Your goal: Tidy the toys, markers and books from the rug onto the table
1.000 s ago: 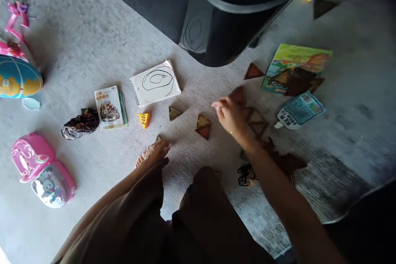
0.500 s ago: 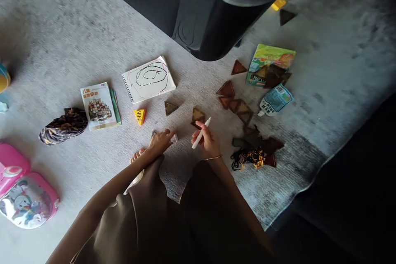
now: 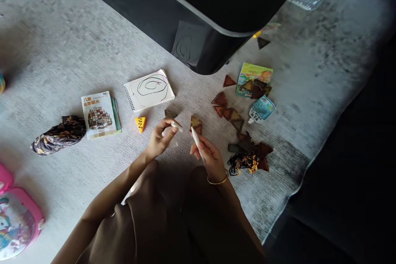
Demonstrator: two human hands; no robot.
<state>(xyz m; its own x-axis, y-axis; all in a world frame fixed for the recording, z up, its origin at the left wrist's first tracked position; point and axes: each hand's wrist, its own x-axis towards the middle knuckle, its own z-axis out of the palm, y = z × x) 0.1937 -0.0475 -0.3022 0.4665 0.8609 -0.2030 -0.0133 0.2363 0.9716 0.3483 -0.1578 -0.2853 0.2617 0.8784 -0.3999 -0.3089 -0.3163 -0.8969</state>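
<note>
My right hand (image 3: 212,159) grips a white marker (image 3: 197,142), its tip pointing up and left. Between the thumb and fingers of my left hand (image 3: 161,138) is a small white marker cap (image 3: 177,126), held apart from the marker. Just beyond my right hand lie amber and brown triangular tiles (image 3: 196,124). A dark triangular tile (image 3: 170,114) is partly hidden behind my left hand. To its left stands a yellow triangular block (image 3: 140,124) with a black zigzag on it. Farther off is a spiral sketchbook (image 3: 150,90) with dark looping lines drawn on its page.
A black glossy cabinet (image 3: 148,20) juts in from above. On the left are booklets (image 3: 98,113), a bunched dark cloth (image 3: 60,135) and a pink case (image 3: 21,218). Several brown tiles (image 3: 219,99), a blue pouch (image 3: 262,109) and tangled cords (image 3: 243,164) lie right.
My left hand has risen from near the floor and now pinches the cap. My right hand has shifted slightly down with the marker, turning its tip leftward. The view has shifted too.
</note>
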